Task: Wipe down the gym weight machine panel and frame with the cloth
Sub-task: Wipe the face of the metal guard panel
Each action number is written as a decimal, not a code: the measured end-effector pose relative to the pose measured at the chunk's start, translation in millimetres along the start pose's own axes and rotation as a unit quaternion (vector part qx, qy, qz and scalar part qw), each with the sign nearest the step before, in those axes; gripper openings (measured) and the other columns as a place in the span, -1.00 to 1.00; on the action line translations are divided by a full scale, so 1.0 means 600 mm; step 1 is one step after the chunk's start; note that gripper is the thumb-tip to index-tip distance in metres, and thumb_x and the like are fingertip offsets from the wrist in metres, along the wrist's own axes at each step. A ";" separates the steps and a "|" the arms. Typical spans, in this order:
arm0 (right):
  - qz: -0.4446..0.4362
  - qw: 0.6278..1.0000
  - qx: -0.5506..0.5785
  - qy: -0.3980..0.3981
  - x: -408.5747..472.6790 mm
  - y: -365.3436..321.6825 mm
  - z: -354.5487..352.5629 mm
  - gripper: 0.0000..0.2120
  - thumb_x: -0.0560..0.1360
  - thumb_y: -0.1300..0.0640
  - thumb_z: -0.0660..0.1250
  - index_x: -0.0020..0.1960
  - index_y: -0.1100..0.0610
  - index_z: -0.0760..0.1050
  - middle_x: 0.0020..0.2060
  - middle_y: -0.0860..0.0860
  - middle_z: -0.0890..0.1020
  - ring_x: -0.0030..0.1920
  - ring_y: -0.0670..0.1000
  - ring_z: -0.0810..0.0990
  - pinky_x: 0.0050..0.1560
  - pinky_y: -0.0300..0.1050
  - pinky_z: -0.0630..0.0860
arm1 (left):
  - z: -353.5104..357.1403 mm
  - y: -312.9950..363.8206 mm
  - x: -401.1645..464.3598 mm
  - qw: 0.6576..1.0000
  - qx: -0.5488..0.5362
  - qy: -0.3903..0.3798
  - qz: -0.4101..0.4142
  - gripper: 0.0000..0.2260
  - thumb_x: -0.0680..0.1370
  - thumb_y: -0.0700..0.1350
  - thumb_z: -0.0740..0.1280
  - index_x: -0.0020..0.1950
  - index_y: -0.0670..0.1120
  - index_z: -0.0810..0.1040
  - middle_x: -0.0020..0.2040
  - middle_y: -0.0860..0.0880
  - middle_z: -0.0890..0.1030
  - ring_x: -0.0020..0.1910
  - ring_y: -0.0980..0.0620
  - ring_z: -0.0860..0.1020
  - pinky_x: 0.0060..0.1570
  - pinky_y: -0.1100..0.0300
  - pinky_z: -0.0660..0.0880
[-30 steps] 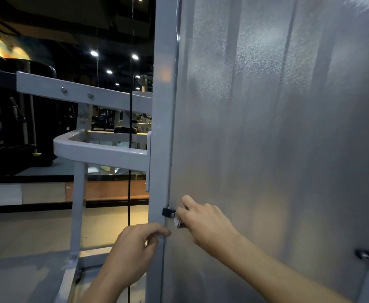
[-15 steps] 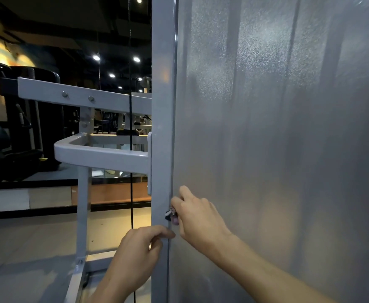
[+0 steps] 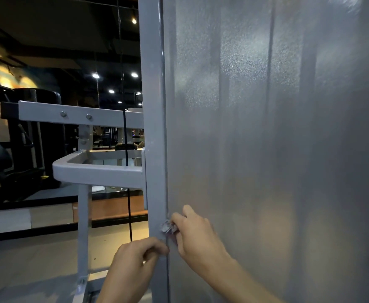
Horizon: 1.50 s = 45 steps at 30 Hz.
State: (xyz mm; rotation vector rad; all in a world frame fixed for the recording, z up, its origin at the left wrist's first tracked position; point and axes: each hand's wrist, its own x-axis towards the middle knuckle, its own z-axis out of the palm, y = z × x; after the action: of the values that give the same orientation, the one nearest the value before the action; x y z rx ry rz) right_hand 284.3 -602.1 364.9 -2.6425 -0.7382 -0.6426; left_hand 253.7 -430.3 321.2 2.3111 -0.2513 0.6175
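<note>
**Both hands at the panel's edge fastener**

At left, a grey side frame (image 3: 98,173) juts from the upright post (image 3: 153,127). The left hand (image 3: 133,265) curls its fingers round the post's lower edge. Just right, the right hand (image 3: 196,235) pinches a small blurred metal fastener (image 3: 167,227) where post meets frosted panel (image 3: 266,149). No cloth shows in view.

Dim gym: ceiling spotlights (image 3: 95,75), black machine (image 3: 26,136), pale floor (image 3: 37,254).
</note>
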 end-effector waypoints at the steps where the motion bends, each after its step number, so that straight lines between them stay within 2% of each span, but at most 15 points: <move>1: 0.005 1.000 0.029 0.008 -0.016 0.010 0.000 -0.94 0.59 0.11 0.24 -0.04 -0.02 0.37 -0.01 0.04 0.38 -0.04 0.23 0.51 -0.07 0.05 0.41 | -0.004 0.005 -0.003 1.000 -0.029 0.007 -0.003 -0.52 0.54 -0.35 0.35 -0.15 0.29 0.67 -0.19 0.23 0.70 -0.13 0.15 0.66 0.02 0.04 0.62; 5: 0.117 0.966 0.217 0.080 -0.115 0.051 0.009 -0.94 0.44 0.09 0.31 -0.09 0.01 0.50 -0.19 -0.04 0.58 -0.18 0.02 0.56 -0.10 -0.17 0.46 | -0.015 0.046 -0.016 0.989 -0.135 0.049 0.025 -0.57 0.59 -0.35 0.33 -0.07 0.22 0.70 -0.09 0.14 0.74 -0.06 0.10 0.70 0.03 0.00 0.62; 7: 0.212 0.888 0.392 0.113 -0.164 0.061 -0.006 -0.91 0.53 0.23 0.41 -0.06 0.12 0.50 -0.34 0.01 0.59 -0.45 0.05 0.56 -0.44 -0.15 0.48 | -0.004 0.081 -0.026 0.978 -0.208 0.017 0.025 -0.70 0.60 -0.25 0.39 -0.04 0.20 0.68 -0.04 0.07 0.74 -0.04 0.08 0.70 0.01 0.07 0.61; 9: 0.287 0.772 0.553 0.124 -0.198 0.068 -0.025 -0.87 0.55 0.39 0.39 -0.05 0.25 0.45 -0.38 0.10 0.60 -0.58 0.09 0.53 -0.63 -0.18 0.43 | 0.026 0.113 -0.042 0.961 -0.267 -0.066 0.005 -0.87 0.51 -0.01 0.50 0.04 0.11 0.67 0.01 0.03 0.73 -0.02 0.06 0.70 -0.02 0.20 0.60; 11: 0.318 0.684 0.643 0.133 -0.221 0.066 -0.042 -0.89 0.56 0.39 0.34 -0.06 0.25 0.43 -0.42 0.18 0.59 -0.60 0.09 0.53 -0.66 -0.19 0.43 | 0.065 0.130 -0.058 0.951 -0.277 -0.136 0.008 -0.60 0.38 0.16 0.54 0.13 0.02 0.63 0.04 0.01 0.72 0.00 0.05 0.69 -0.01 0.21 0.60; 15: 0.331 0.573 0.737 0.139 -0.250 0.060 -0.056 -0.94 0.58 0.37 0.31 0.01 0.25 0.49 -0.35 0.25 0.66 -0.56 0.15 0.60 -0.61 -0.09 0.53 | 0.131 0.167 -0.078 0.949 -0.219 -0.191 0.121 -0.70 0.52 0.05 0.45 0.20 -0.03 0.60 -0.07 -0.01 0.66 -0.09 0.00 0.61 -0.01 0.07 0.51; 17: 0.350 0.548 0.748 0.136 -0.259 0.067 -0.056 -0.91 0.59 0.35 0.31 0.04 0.22 0.54 -0.31 0.26 0.69 -0.53 0.18 0.64 -0.62 -0.09 0.53 | 0.152 0.177 -0.084 0.952 -0.260 -0.144 0.077 -0.77 0.46 0.05 0.50 0.04 -0.02 0.66 -0.23 0.04 0.64 -0.26 0.12 0.54 -0.19 0.15 0.46; 19: 0.373 0.539 0.743 0.137 -0.263 0.079 -0.047 -0.90 0.59 0.33 0.31 0.05 0.18 0.55 -0.34 0.23 0.69 -0.54 0.17 0.64 -0.63 -0.12 0.51 | 0.169 0.173 -0.084 0.942 -0.317 -0.111 0.017 -0.73 0.38 0.08 0.55 -0.07 -0.08 0.70 -0.24 -0.03 0.71 -0.26 0.18 0.57 -0.23 0.24 0.49; 22: 0.384 0.547 0.734 0.118 -0.264 0.093 -0.029 -0.91 0.59 0.26 0.34 0.07 0.13 0.55 -0.32 0.19 0.71 -0.53 0.12 0.64 -0.61 -0.18 0.50 | 0.188 0.168 -0.082 0.935 -0.345 -0.082 -0.017 -0.56 0.38 0.12 0.51 0.04 -0.20 0.71 -0.08 -0.13 0.74 -0.13 0.08 0.61 -0.12 0.15 0.54; 26: 0.380 0.558 0.732 0.089 -0.260 0.101 -0.014 -0.99 0.59 0.24 0.34 0.00 0.17 0.53 -0.32 0.12 0.71 -0.54 0.09 0.61 -0.62 -0.22 0.46 | 0.169 0.163 -0.072 0.946 -0.321 -0.022 -0.029 -0.79 0.43 -0.04 0.51 0.00 -0.12 0.70 -0.09 -0.14 0.73 -0.07 -0.04 0.68 -0.02 0.01 0.60; 29: 0.378 0.560 0.729 0.105 -0.255 0.111 -0.007 -0.92 0.59 0.25 0.33 -0.09 0.19 0.52 -0.35 0.09 0.70 -0.58 0.06 0.57 -0.65 -0.25 0.42 | 0.121 0.156 -0.047 0.964 -0.253 0.073 -0.019 -0.76 0.42 0.04 0.54 -0.04 -0.05 0.64 -0.12 -0.12 0.72 -0.08 -0.23 0.68 -0.02 -0.19 0.64; 33: 0.362 0.569 0.729 0.117 -0.251 0.121 -0.009 -0.88 0.59 0.29 0.33 -0.13 0.23 0.50 -0.40 0.11 0.65 -0.61 0.05 0.52 -0.67 -0.24 0.39 | 0.042 0.146 0.014 0.974 -0.055 0.218 0.024 -0.87 0.51 -0.18 0.50 -0.10 0.00 0.59 -0.23 0.04 0.63 -0.21 0.13 0.62 -0.26 0.38 0.47; 37: 0.347 0.598 0.713 0.116 -0.252 0.130 -0.008 -0.87 0.59 0.33 0.33 -0.13 0.26 0.47 -0.41 0.14 0.63 -0.62 0.06 0.51 -0.67 -0.25 0.37 | 0.022 0.138 0.067 0.962 0.148 0.231 -0.001 -0.86 0.57 -0.10 0.42 -0.09 -0.03 0.47 -0.20 0.07 0.45 -0.26 0.04 0.45 -0.28 0.15 0.28; 42: 0.345 0.623 0.690 0.128 -0.256 0.143 -0.005 -0.87 0.60 0.33 0.33 -0.12 0.29 0.47 -0.42 0.13 0.63 -0.62 0.07 0.51 -0.68 -0.23 0.36 | 0.091 0.181 0.056 0.964 0.118 0.231 0.054 -0.77 0.56 -0.10 0.44 -0.13 0.00 0.39 -0.26 0.15 0.47 -0.35 0.15 0.44 -0.36 0.31 0.28; 45: 0.342 0.640 0.677 0.124 -0.259 0.140 -0.001 -0.86 0.60 0.32 0.34 -0.13 0.28 0.47 -0.42 0.13 0.63 -0.62 0.06 0.51 -0.66 -0.23 0.37 | 0.154 0.221 0.045 0.970 0.058 0.204 0.118 -0.76 0.53 -0.17 0.44 -0.11 0.04 0.38 -0.09 0.13 0.60 -0.20 0.21 0.52 -0.22 0.50 0.38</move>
State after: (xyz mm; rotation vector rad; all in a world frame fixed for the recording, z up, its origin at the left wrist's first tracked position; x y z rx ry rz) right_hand 211.5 -733.6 272.5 -1.1502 0.0404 -0.0607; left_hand 264.5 -589.8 356.2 2.2165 -0.3024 1.2375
